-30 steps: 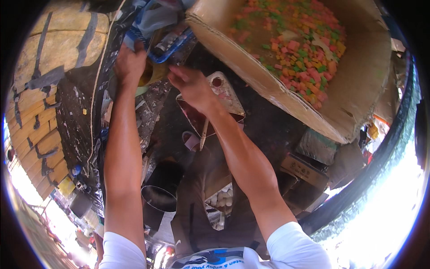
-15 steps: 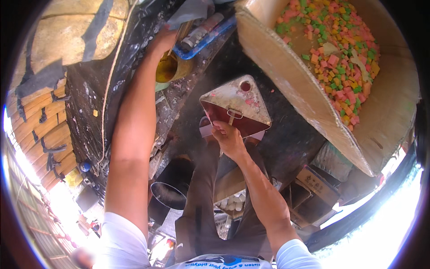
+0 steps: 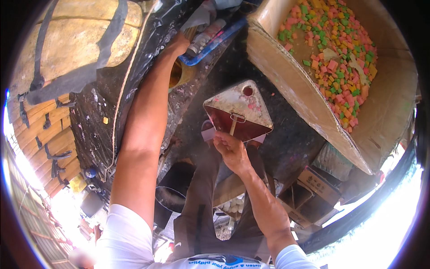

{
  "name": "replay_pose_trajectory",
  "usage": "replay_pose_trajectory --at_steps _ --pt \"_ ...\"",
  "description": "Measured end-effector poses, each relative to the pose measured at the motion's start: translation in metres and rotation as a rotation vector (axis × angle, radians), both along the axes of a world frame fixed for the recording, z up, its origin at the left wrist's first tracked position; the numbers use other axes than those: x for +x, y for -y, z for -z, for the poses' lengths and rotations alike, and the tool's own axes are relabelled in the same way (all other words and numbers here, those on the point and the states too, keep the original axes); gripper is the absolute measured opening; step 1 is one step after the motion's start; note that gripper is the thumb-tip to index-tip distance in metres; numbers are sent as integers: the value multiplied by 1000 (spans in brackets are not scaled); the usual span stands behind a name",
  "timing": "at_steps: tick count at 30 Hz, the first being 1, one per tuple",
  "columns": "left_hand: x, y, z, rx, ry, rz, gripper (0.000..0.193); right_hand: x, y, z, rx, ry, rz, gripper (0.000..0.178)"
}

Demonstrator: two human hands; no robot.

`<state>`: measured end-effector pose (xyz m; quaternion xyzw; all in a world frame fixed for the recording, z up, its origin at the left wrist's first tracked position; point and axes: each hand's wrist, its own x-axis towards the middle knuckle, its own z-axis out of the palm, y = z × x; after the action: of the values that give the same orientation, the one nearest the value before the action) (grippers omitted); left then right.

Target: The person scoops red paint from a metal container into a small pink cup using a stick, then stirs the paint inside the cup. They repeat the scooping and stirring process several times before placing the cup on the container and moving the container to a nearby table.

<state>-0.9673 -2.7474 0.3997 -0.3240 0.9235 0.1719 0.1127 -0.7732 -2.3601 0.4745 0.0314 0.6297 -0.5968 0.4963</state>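
Note:
My right hand point(image 3: 232, 150) is closed in a pinch on a thin pale stick point(image 3: 233, 125). The stick's upper end meets a small wire loop on the edge of a worn metal tin point(image 3: 242, 96). This tin has a slanted, paint-stained top with a round hole, and its inside is dark red. My left arm stretches far forward, and my left hand point(image 3: 180, 43) is at a blue tray point(image 3: 224, 41), beside a bundle of thin brown sticks point(image 3: 190, 33). Its fingers look bunched, but their tips are hidden. A cylindrical bottle point(image 3: 208, 36) lies in the tray.
A big cardboard box point(image 3: 309, 89) at the right holds many small pink, green and orange pieces point(image 3: 342, 67). Under my left forearm stands a yellowish can point(image 3: 181, 76). A black bucket point(image 3: 172, 193) sits beside my left leg. Strapped yellow padding point(image 3: 85, 36) and a rope point(image 3: 126, 85) are at left.
My left hand has shifted slightly right and now sits closer against the blue tray. The right hand has slid a little lower, so more of the stick shows above it.

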Motion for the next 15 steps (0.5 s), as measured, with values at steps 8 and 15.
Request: replay_pose_trajectory --at_steps 8,15 --pt "13 15 -14 212 102 -25 53 15 -22 -3 155 102 -37 39" --pt "79 -36 -56 474 -146 -433 24 -23 -2 0 155 -150 -68 36"
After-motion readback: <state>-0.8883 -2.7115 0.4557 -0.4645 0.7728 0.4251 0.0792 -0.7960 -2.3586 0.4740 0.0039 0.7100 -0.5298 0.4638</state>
